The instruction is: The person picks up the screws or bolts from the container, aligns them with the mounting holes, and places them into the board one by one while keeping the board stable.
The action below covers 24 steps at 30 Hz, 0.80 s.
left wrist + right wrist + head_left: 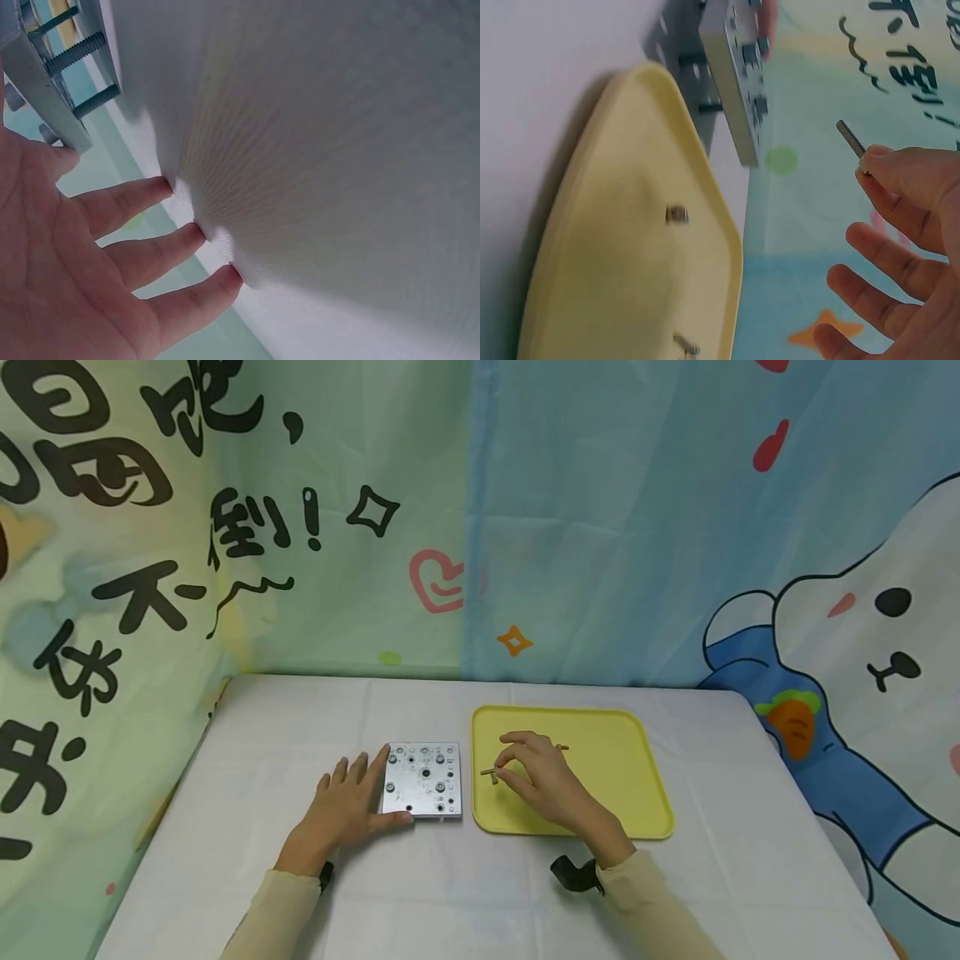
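plate [412,795]: on the table [465,902], near the middle, silver, lying level, just left of the tray [611,785]. a narrow strip of white cloth separates the two. screw heads [440,787] and holes show on its upper face. the left wrist view shows threaded shafts [75,54] projecting from its underside.

left hand [347,807]: at the plate's left side, fingers spread and fairly straight, curled round nothing. index fingertip touches the far left corner; thumb lies at the near edge. in the left wrist view the other three fingertips press on the cloth.

right hand [543,781]: above the tray, thumb and index finger pinching a screw [851,139]; the remaining fingers are apart from it, loosely bent. the screw is held in the air over the tray's left part, its free end pointing toward the plate.

tray: yellow, shallow, with rounded corners and a raised rim. two small metal pieces are noted in it: one piece [676,214] near the left side, below the held screw in the head view, and another [562,747] beyond the right hand. exact type of the former cannot be told.

surroundings: beige sleeves [273,914] on both arms; a black device [576,874] at the right wrist; behind the table, a printed curtain [600,527], green and blue, with dark lettering [142,597] at left and a white animal figure [840,568] at right.
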Each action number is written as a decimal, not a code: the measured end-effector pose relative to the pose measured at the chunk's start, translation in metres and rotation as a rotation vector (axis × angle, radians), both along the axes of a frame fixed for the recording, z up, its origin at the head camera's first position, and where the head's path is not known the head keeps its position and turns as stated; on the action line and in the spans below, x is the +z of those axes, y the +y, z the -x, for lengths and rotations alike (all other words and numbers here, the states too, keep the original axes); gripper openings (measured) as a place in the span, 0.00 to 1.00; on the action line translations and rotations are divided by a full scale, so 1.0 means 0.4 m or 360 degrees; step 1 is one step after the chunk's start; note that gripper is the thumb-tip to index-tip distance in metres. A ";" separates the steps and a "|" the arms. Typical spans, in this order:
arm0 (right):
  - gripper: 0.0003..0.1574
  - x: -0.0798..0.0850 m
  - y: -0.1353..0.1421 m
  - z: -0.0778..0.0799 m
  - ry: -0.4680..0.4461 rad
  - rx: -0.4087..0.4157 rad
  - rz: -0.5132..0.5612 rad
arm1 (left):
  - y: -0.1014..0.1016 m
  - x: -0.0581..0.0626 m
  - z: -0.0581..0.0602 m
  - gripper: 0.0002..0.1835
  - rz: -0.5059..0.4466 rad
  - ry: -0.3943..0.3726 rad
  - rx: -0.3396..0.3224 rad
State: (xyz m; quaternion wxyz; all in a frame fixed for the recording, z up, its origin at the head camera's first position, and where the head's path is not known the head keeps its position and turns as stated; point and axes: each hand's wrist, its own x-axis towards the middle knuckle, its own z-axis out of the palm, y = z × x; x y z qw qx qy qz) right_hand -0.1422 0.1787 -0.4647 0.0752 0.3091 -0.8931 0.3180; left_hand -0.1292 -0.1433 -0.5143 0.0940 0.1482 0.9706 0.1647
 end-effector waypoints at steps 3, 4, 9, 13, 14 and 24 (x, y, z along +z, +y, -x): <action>0.07 -0.003 -0.025 -0.003 0.0024 0.0038 -0.0033 | 0.000 0.001 0.000 0.61 -0.0004 -0.0003 0.0003; 0.07 -0.005 -0.033 -0.005 0.0024 0.0044 -0.0051 | 0.000 0.001 0.000 0.61 -0.0006 -0.0003 0.0004; 0.06 -0.015 -0.069 -0.009 0.0003 0.0083 -0.0098 | 0.001 0.000 0.000 0.61 0.0002 -0.0001 0.0008; 0.05 -0.029 -0.088 -0.012 0.0017 0.0118 -0.0125 | 0.002 -0.004 0.002 0.62 0.0013 -0.0007 0.0015; 0.05 -0.032 -0.092 -0.014 0.0022 0.0122 -0.0139 | 0.001 -0.005 0.002 0.62 0.0017 -0.0006 0.0016; 0.05 -0.057 -0.118 -0.023 -0.0036 0.0145 -0.0218 | 0.003 -0.004 0.002 0.62 0.0014 0.0011 0.0014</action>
